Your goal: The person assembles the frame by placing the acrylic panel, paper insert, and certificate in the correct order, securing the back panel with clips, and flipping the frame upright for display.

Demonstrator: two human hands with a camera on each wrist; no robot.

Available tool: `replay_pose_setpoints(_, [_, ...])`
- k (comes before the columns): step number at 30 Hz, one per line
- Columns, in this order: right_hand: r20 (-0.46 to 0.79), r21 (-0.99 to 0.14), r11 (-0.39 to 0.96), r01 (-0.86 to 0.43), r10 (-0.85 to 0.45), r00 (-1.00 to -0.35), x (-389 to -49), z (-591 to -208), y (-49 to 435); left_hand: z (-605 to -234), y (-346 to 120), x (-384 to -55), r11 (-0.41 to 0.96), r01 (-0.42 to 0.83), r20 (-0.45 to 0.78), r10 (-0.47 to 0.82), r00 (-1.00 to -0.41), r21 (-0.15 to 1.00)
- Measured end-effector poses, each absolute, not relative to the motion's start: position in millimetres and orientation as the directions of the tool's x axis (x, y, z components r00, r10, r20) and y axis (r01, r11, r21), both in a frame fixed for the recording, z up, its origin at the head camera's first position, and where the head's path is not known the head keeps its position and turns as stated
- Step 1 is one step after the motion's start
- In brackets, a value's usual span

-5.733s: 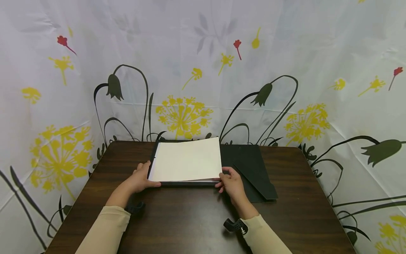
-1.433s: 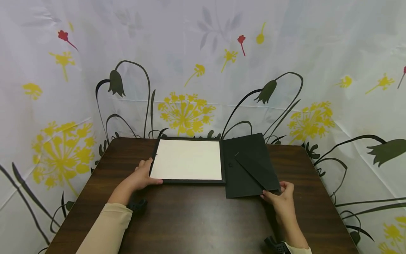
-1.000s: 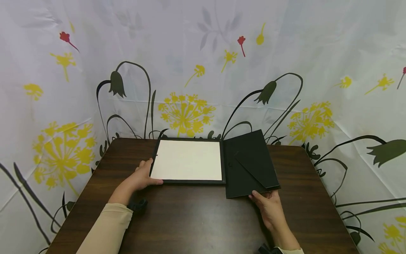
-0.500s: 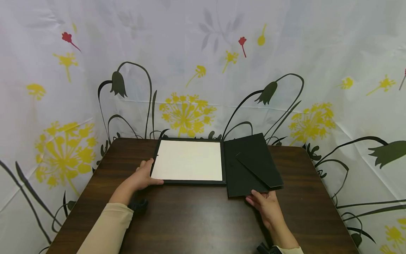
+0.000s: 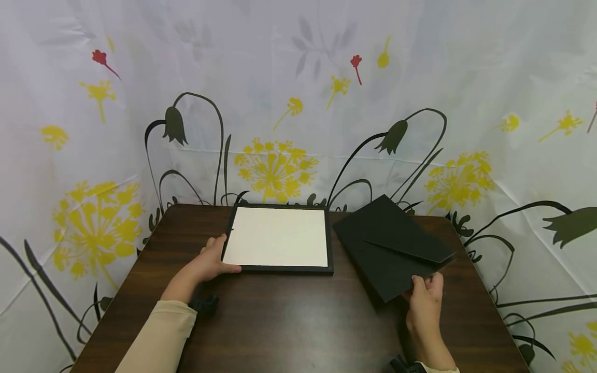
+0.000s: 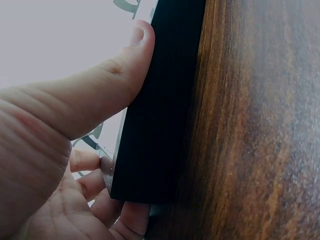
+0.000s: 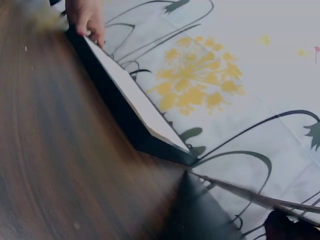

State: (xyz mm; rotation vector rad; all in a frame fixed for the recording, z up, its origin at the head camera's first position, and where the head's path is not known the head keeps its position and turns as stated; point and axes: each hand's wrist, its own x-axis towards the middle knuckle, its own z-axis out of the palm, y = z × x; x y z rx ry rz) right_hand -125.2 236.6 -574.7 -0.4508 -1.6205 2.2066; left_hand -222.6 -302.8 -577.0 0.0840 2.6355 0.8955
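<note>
A black picture frame (image 5: 332, 243) lies face down on the table, with a cream sheet (image 5: 277, 235) flat inside its raised rim. My left hand (image 5: 207, 261) grips the frame's near left corner. In the left wrist view, the thumb (image 6: 115, 70) lies along the rim and the other fingers curl around the corner. To the right, my right hand (image 5: 424, 305) pinches the near right edge of the black backing board (image 5: 378, 254), which has a slanted stand leg (image 5: 415, 247). The board is tilted and apart from the frame. In the right wrist view it is a blurred dark shape (image 7: 200, 215).
The dark wooden table (image 5: 289, 326) extends in front of the frame and to both sides. Behind it hangs a flowered white curtain (image 5: 280, 77), close to the table's far edge.
The cream sheet, earlier held at its corner by my right hand, lies flat in the frame. My right hand has since taken the backing board, turned it and moved it right. My left hand stays put.
</note>
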Motion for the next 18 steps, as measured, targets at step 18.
replay_pose_setpoints(18, [0.03, -0.964, -0.184, -0.193, 0.645, -0.764, -130, -562, 254, -576, -303, -221, 0.791, -0.055, -0.311, 0.175, -0.934, 0.609])
